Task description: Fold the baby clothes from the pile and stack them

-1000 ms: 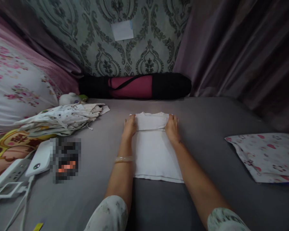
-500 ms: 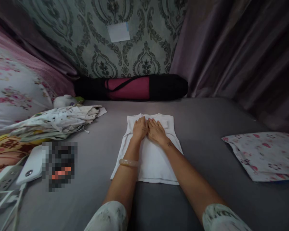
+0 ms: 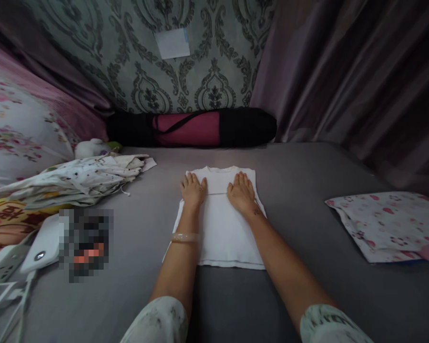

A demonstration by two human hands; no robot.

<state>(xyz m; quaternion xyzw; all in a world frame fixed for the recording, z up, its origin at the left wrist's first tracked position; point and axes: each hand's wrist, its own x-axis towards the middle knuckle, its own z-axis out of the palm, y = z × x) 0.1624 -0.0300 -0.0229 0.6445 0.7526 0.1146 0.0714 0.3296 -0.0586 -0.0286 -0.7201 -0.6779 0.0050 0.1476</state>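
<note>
A white shirt point(image 3: 229, 228) lies flat on the grey bed sheet in front of me, its neckline at the far end. Across its upper part runs a folded band of the same cloth. My left hand point(image 3: 194, 189) rests flat on the upper left of the shirt, fingers spread. On the upper right, my right hand point(image 3: 241, 191) lies palm down with its fingers stretched out. Neither hand grips the cloth. A pale bangle point(image 3: 185, 237) circles my left wrist.
A long black and pink bag point(image 3: 189, 128) lies along the wall. Left are crumpled patterned clothes point(image 3: 82, 178), a white device point(image 3: 45, 243) with a cable, a power strip point(image 3: 3, 267) and a blurred-out item point(image 3: 89, 245). A folded flowered cloth point(image 3: 389, 224) lies right.
My hands have moved apart from the middle of the shirt, one to each side. The upper part of the shirt now looks flatter. The view has shifted slightly.
</note>
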